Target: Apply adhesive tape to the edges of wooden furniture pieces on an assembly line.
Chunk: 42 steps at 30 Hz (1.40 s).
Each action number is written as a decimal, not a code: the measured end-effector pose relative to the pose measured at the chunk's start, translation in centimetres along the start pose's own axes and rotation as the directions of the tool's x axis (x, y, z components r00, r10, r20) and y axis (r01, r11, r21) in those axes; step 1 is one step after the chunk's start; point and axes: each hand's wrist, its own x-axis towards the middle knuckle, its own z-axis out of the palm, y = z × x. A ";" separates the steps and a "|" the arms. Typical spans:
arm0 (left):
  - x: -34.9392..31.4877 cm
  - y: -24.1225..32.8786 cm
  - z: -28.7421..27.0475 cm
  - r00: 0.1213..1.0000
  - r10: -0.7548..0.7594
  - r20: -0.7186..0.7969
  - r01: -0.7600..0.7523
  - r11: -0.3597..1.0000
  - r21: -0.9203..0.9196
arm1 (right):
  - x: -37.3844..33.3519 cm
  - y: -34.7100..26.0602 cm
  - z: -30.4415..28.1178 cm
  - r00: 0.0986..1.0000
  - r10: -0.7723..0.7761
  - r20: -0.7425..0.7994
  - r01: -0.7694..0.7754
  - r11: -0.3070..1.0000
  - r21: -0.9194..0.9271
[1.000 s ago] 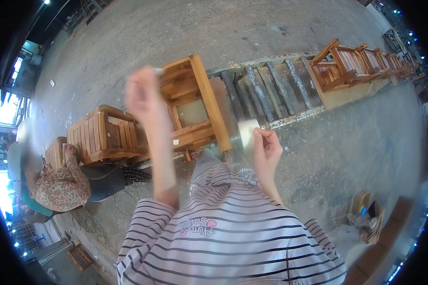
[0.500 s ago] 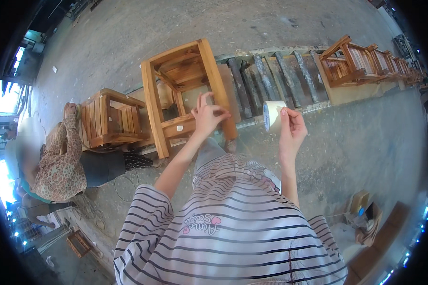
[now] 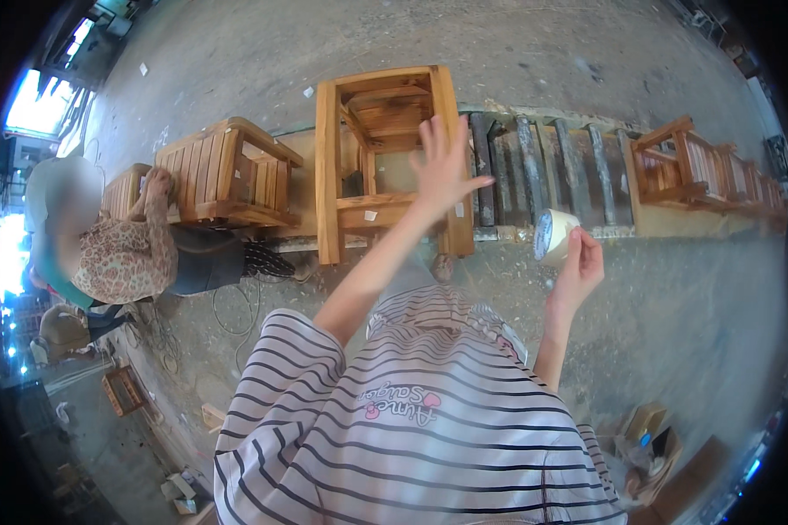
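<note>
A wooden chair frame (image 3: 327,166) stands in front of me on the roller conveyor. Over its right side, my left hand (image 3: 444,171) is held with fingers spread, holding nothing. I cannot tell whether it touches the wood. One small white piece (image 3: 370,215) is stuck on the front rail, and another white patch (image 3: 460,210) shows on the right leg, below my left hand. To the right of the frame, my right hand (image 3: 578,269) pinches a roll of cream tape (image 3: 555,238) by its edge, clear of the wood.
Bare metal rollers (image 3: 569,162) lie right of the frame, with more wooden chairs (image 3: 700,171) beyond. At left, another person (image 3: 123,254) has a hand on a slatted wooden chair (image 3: 223,171). A cable (image 3: 236,319) lies on the floor, and cardboard boxes (image 3: 648,429) stand at lower right.
My left hand has lifted off the front rail toward the frame's far right, its fingers spreading. The white patch on the right leg now shows. The whole view has shifted; the tape stays in my right hand.
</note>
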 end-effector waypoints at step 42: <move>-17.4 -12.8 1.5 0.965 0.128 -0.228 -0.047 0.943 0.330 | 5.0 3.5 4.4 0.973 0.006 0.232 0.025 0.991 -0.132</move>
